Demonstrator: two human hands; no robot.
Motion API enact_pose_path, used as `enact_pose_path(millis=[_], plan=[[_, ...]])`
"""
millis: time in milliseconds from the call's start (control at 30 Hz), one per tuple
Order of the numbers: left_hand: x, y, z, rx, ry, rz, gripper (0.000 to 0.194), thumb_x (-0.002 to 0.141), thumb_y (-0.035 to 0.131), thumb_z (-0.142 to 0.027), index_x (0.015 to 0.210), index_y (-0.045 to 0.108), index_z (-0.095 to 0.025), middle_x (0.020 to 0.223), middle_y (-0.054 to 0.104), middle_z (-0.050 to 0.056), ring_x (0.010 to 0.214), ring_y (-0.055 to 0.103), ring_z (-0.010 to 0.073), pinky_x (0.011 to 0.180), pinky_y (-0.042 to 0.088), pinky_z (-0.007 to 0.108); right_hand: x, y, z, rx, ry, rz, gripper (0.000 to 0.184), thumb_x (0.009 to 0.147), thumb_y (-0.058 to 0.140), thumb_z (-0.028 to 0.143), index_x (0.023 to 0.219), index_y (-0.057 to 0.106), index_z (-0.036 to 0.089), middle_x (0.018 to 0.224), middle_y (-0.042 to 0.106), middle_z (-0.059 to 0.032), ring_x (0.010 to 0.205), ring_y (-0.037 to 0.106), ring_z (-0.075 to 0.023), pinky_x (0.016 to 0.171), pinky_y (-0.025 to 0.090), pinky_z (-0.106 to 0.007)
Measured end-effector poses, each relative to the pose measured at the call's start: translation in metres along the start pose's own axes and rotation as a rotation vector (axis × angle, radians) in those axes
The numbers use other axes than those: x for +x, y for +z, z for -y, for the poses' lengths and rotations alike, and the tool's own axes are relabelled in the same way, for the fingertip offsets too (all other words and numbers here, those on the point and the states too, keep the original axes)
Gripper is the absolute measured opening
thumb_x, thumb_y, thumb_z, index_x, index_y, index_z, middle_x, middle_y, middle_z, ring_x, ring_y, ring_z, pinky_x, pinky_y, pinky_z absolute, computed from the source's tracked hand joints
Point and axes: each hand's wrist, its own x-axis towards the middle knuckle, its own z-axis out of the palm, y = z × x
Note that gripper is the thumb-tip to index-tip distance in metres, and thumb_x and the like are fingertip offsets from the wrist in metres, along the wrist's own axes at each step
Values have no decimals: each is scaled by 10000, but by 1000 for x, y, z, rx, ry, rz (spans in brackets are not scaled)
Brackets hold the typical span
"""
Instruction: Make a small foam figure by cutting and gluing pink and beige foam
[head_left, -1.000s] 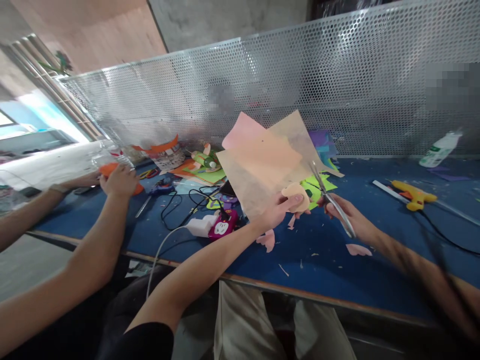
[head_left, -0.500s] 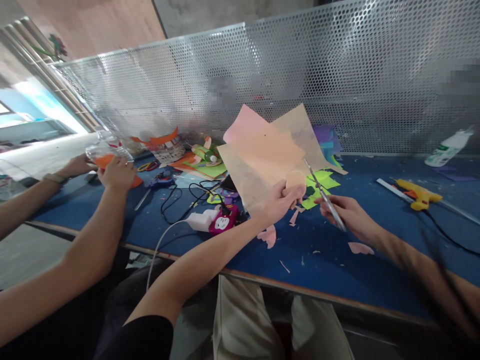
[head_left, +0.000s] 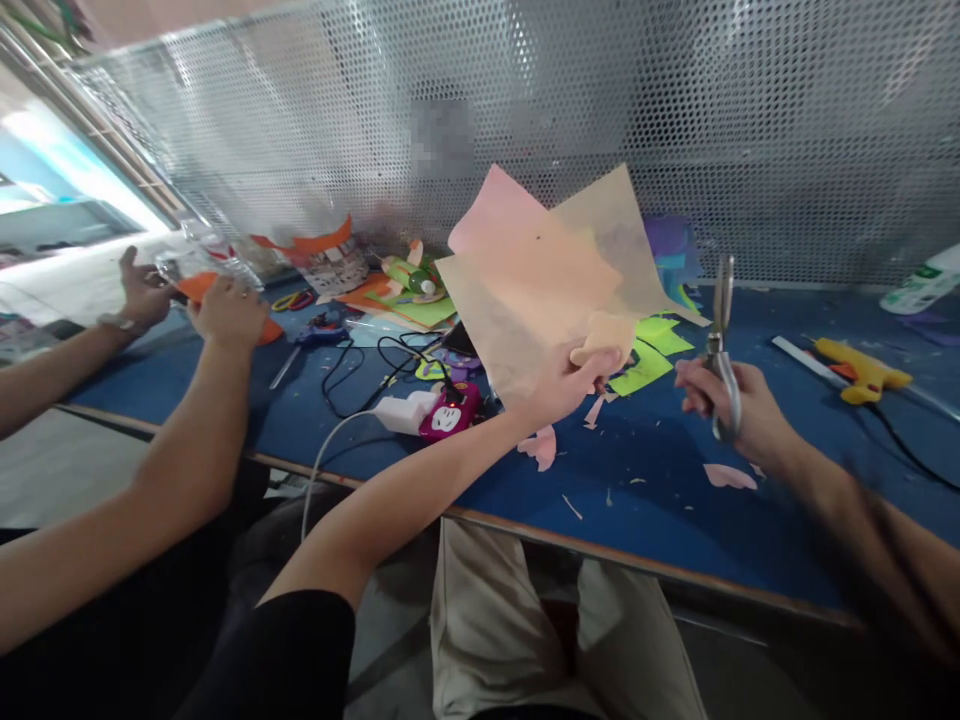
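Note:
My left hand (head_left: 574, 380) pinches a small beige paper cutout (head_left: 606, 333) with rounded edges. Behind it are a large beige sheet (head_left: 495, 340) and an overlapping pink sheet (head_left: 495, 215); whether the hand also holds these I cannot tell. To the right, my right hand (head_left: 739, 405) grips metal scissors (head_left: 720, 345) by the handles, blades pointing up and away from the paper. Bright yellow-green paper scraps (head_left: 645, 370) lie just right of my left hand. Pink scraps rest on the blue table, one (head_left: 541, 447) below my left hand, another (head_left: 729, 477) below my right.
At left, a co-worker's hands (head_left: 229, 310) handle a clear plastic bottle (head_left: 214, 262) with orange material. A pink power strip (head_left: 454, 412) with cables sits beside my left forearm. A yellow glue gun (head_left: 862, 372) and white bottle (head_left: 922, 280) are at right. Perforated metal (head_left: 375, 130) borders the back.
My right hand has moved right, taking the scissors away from the paper and turning their blades upward. My left hand keeps the cutout. The co-worker's left hand has lifted its fingers.

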Motion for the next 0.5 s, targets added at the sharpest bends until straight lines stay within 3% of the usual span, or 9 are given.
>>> enact_pose_path(millis=[133,200,333,500], plan=[[-2,3,-2,10,14,-4,399,977,556,-496,999,675,-116,875,700,98,638,543,109,564,464,265,5,-3,-11,-112,45,1,364,786,806,522,833,699,177,698,650,-18,599,532,-109,559,459,-244],[-1,3,-4,38,12,-52,402,979,552,-502,1058,657,-122,932,720,110,621,535,103,550,458,265,8,-3,-16,-34,123,23,390,751,834,510,912,711,177,764,665,-21,622,534,-104,584,482,-234],[1,2,-7,39,39,-121,344,965,593,-487,1065,607,-158,849,697,63,559,454,81,518,407,259,13,-3,-19,96,256,38,408,724,849,458,1005,710,197,859,674,-18,690,582,-111,601,511,-204],[1,2,-7,-34,38,-186,338,972,568,-527,982,599,-191,870,683,64,631,492,109,533,420,273,17,-11,-19,0,243,135,416,761,797,522,992,712,186,853,682,-33,664,584,-120,529,478,-209]])
